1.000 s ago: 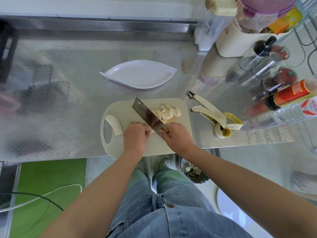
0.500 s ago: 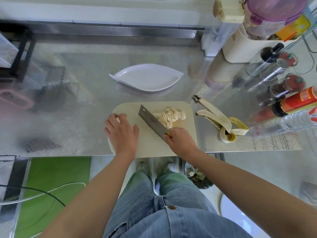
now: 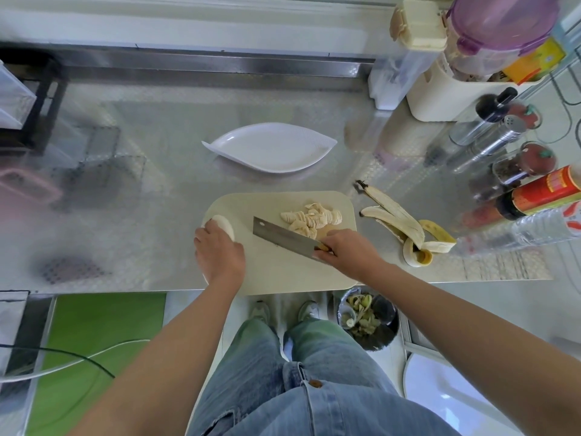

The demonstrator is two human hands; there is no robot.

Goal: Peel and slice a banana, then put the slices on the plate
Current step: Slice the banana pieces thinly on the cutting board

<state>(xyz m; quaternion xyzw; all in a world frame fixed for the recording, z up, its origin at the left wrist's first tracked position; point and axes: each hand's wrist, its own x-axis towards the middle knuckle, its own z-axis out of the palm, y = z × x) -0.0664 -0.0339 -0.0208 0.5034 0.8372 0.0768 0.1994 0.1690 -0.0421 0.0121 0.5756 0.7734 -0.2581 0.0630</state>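
Since a second earlier the left hand [image 3: 218, 250] had left the middle of the board and crossed to its left edge, while the right hand [image 3: 349, 251] had kept the cleaver in place. The steel counter [image 3: 141, 215] carried the pale cutting board [image 3: 273, 272] at its near edge, with the white leaf-shaped plate [image 3: 270, 149] just beyond the board and bare of fruit. The cleaver [image 3: 283, 239] lay slanted across the board, its handle wrapped in the right fist. The spent peel [image 3: 405, 225] sprawled on the counter, right of the board. The uncut banana piece [image 3: 224, 226] lay at the board's left edge under the left hand, whose fingers curled over its near end in what looked like a grip; only its far tip showed. The pile of slices [image 3: 309, 218] sat on the board's far right, just beyond the blade and near the right hand. Peeled banana is probably light, soft and slick, and bruises under pressure, so the piece likely wants a gentle hold across its middle, fingertips tucked back from the edge. The slices would likely smear or stick, and might travel best scooped on the flat of the blade.
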